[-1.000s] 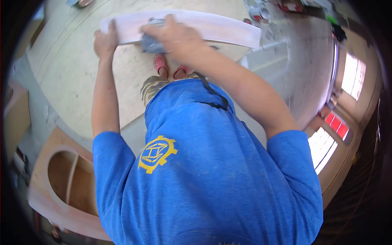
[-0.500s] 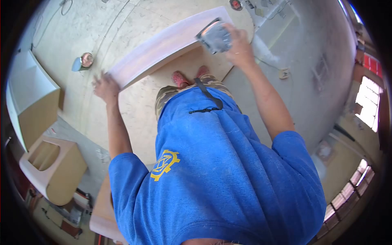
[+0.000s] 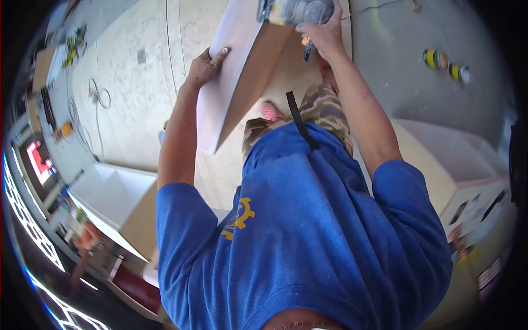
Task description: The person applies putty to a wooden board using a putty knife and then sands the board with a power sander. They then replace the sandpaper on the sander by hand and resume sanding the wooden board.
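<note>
A long pale panel with a wooden side face [image 3: 228,71] stands tilted in front of me. My left hand [image 3: 208,66] rests on its left edge, the thumb lying on the pale surface and the fingers bent over the edge. At the top of the view my right hand [image 3: 324,33] is wrapped round a grey power sander [image 3: 300,11], which is at the panel's upper right edge. An orange and black piece hangs below the sander.
A white open box [image 3: 113,195] stands at the lower left, and another large box [image 3: 451,159] at the right. Two yellow and black items [image 3: 436,59] lie on the right floor. A coiled cable [image 3: 99,94] lies at the left.
The view has swung round, and the panel now slants more steeply. My left hand has moved from the panel's lower end to its left edge. The sander is still in my right hand.
</note>
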Tool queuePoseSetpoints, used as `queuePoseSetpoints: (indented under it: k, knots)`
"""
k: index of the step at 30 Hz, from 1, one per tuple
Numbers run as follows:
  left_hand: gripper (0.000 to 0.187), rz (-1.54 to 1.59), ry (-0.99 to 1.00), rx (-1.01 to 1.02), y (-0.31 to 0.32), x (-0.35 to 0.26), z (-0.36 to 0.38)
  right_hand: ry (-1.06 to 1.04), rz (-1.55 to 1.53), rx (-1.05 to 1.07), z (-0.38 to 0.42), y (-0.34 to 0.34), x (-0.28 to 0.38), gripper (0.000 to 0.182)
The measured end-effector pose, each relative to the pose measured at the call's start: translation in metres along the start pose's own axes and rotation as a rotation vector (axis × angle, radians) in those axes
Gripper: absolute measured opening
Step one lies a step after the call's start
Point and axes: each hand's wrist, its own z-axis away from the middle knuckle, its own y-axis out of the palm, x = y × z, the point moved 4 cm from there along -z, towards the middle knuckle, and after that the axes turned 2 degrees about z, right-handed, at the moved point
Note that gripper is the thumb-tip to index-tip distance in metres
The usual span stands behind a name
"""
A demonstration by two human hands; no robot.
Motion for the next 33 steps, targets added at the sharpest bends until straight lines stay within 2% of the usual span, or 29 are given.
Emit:
queuePoseSetpoints:
  k: [2,3,4,6,8,10,13,14,15,17,18,19,20,22,23,25,26,27,28,30,32,33]
  knots:
    - [0.076,0.138,0.077,-0.094,0.005,0.008,0.0,-0.001,0.173,0.004,0.046,-0.001,-0.011,0.097]
    - [0.072,0.211,0.087,-0.026,0.012,0.016,-0.006,-0.053,0.182,-0.035,0.067,0.003,-0.024,0.099]
    - [0.072,0.182,0.102,-0.001,0.009,0.013,-0.006,-0.04,0.167,-0.072,0.086,0.009,-0.034,0.099]
    - [0.068,0.362,0.065,0.082,0.008,0.002,0.004,0.004,0.13,-0.01,0.132,0.025,-0.047,0.097]
    - [0.066,0.398,0.103,0.12,0.009,-0.003,0.007,-0.038,0.096,-0.053,0.183,0.037,-0.061,0.097]
    - [0.064,0.441,0.122,0.154,0.017,-0.007,0.007,0.084,0.022,-0.024,0.237,0.044,-0.083,0.099]
    - [0.064,0.52,0.071,0.194,0.022,-0.003,0.009,0.129,-0.038,0.035,0.293,0.058,-0.087,0.102]
    - [0.063,0.526,0.234,0.153,0.021,-0.011,0.009,0.132,-0.115,0.015,0.302,0.062,-0.087,0.101]
    - [0.063,0.532,0.394,0.112,0.019,-0.018,0.012,0.137,-0.189,-0.003,0.307,0.065,-0.089,0.101]
    - [0.062,0.473,0.447,0.116,0.014,-0.01,-0.002,-0.01,0.033,-0.082,0.281,0.058,-0.079,0.1]
    - [0.061,0.412,0.498,0.121,0.015,-0.003,-0.003,0.017,-0.104,-0.123,0.261,0.056,-0.077,0.099]
    - [0.061,0.449,0.436,0.18,0.018,-0.002,0.0,-0.041,-0.103,-0.096,0.234,0.048,-0.074,0.107]
    - [0.061,0.486,0.381,0.234,0.016,-0.008,0.004,0.054,-0.057,-0.104,0.209,0.041,-0.065,0.104]
    - [0.059,0.325,0.504,0.243,0.012,-0.005,0.001,0.268,-0.199,-0.078,0.163,0.028,-0.023,0.093]
    - [0.058,0.335,0.468,0.215,0.013,-0.001,-0.004,0.274,-0.201,-0.073,0.148,0.026,-0.029,0.093]
    - [0.057,0.34,0.41,0.179,0.015,0.002,-0.002,0.147,-0.162,-0.08,0.127,0.027,-0.044,0.095]
    - [0.06,0.314,0.524,0.065,0.016,-0.005,0.003,0.153,-0.171,-0.066,0.131,0.032,-0.057,0.095]
    - [0.065,0.285,0.638,-0.044,0.013,-0.013,0.007,0.011,-0.059,-0.125,0.139,0.032,-0.068,0.096]
    - [0.065,0.279,0.624,-0.042,0.011,-0.015,0.01,-0.127,0.055,-0.185,0.148,0.031,-0.075,0.098]
    - [0.062,0.166,0.514,-0.054,0.01,-0.022,0.018,-0.045,0.06,-0.141,0.196,0.037,-0.075,0.094]
    - [0.065,0.183,0.551,-0.068,0.013,-0.028,0.023,0.182,-0.263,-0.053,0.25,0.06,-0.118,0.099]
    - [0.067,0.185,0.567,-0.08,0.013,-0.024,0.02,0.124,-0.181,-0.054,0.278,0.068,-0.119,0.098]
